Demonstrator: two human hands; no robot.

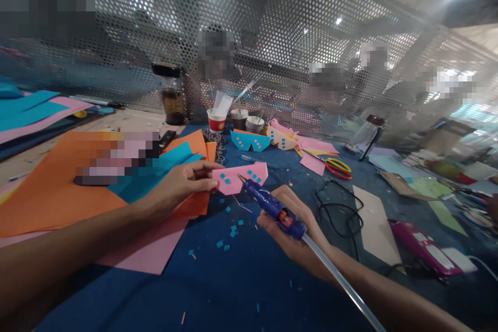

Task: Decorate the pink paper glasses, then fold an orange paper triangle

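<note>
Between the thumb and fingers of my left hand [196, 179] is the left end of a pink paper cutout [233, 180], folded along its top and dotted with small blue paper squares. My right hand [295, 233] grips a blue hot glue gun [272, 205] with a long clear glue stick out of its back. Its nozzle points at the middle of the pink cutout; whether they touch I cannot tell. Loose blue paper squares [233, 229] lie on the table below. Behind stand a blue paper cutout [250, 140] and a peach one [282, 139] with similar squares.
Orange paper sheets [46, 192] lie at left. Paper cups [217, 120] and a lidded jar [171, 96] stand along the perforated metal screen [252, 21]. Scissors [337, 167], a black cable [338, 218] and a magenta power strip [426, 248] occupy the right side.
</note>
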